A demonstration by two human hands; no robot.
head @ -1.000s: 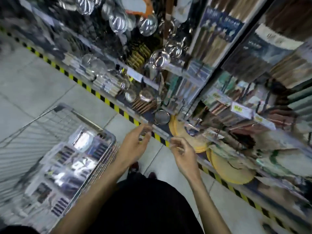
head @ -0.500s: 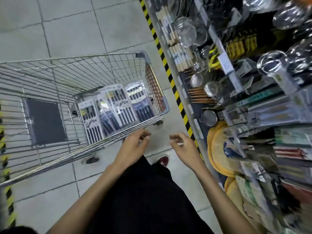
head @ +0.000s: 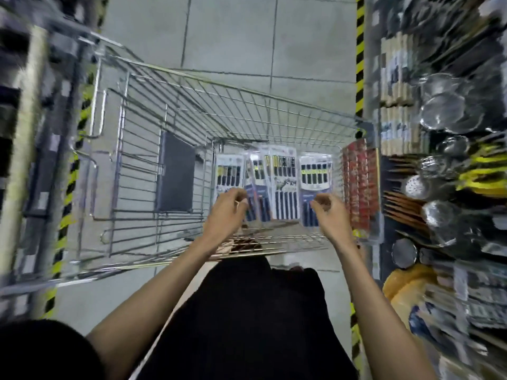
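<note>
A wire shopping cart [head: 247,91] stands in front of me on the tiled floor. Several blister packs of dark utensils [head: 282,174] lean upright in its near compartment. My left hand [head: 226,212] hovers over the near end of the cart, fingers loosely curled, holding nothing. My right hand [head: 327,212] hangs beside it at the same height, fingers also loosely curled and empty. Both hands sit just in front of the packs; whether they touch them I cannot tell.
A store shelf [head: 439,133] on the right carries metal strainers, ladles, wooden-handled tools and yellow items. Yellow-black hazard tape [head: 360,50] marks the floor along it. Another rack [head: 24,133] stands blurred at the left. A dark panel [head: 175,171] lies in the cart.
My view has swung from the shelf to the cart. Both empty hands moved forward from beside the shelf to above the cart's near end.
</note>
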